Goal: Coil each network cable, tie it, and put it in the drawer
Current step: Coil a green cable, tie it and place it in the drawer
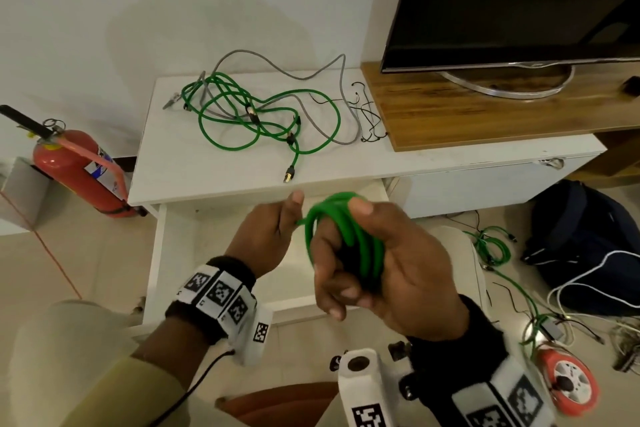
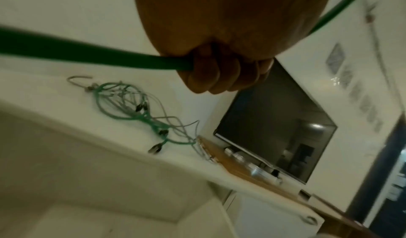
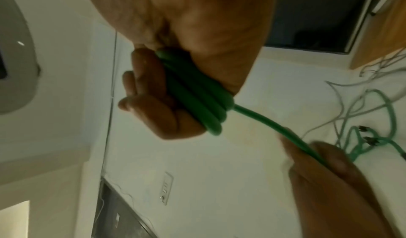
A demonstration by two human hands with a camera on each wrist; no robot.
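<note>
A green network cable (image 1: pixel 343 239) is coiled in several loops, and my right hand (image 1: pixel 377 263) grips the bundle between thumb and curled fingers (image 3: pixel 153 109). A free strand (image 3: pixel 270 125) runs from the coil (image 3: pixel 195 92) to my left hand (image 1: pixel 273 229), which pinches it (image 2: pixel 136 57) in curled fingers (image 2: pixel 211 75). Both hands hover above the open white drawer (image 1: pixel 166 253). More green cables (image 1: pixel 242 114) and a grey cable (image 1: pixel 332 69) lie tangled on the white cabinet top (image 1: pixel 180 163).
A TV (image 1: pixel 519 3) stands on a wooden board (image 1: pixel 450 114) at the right. A red fire extinguisher (image 1: pixel 79 170) leans at the left. On the floor at the right lie more cables (image 1: pixel 491 246), a dark backpack (image 1: pixel 581 232) and an orange reel (image 1: pixel 568 381).
</note>
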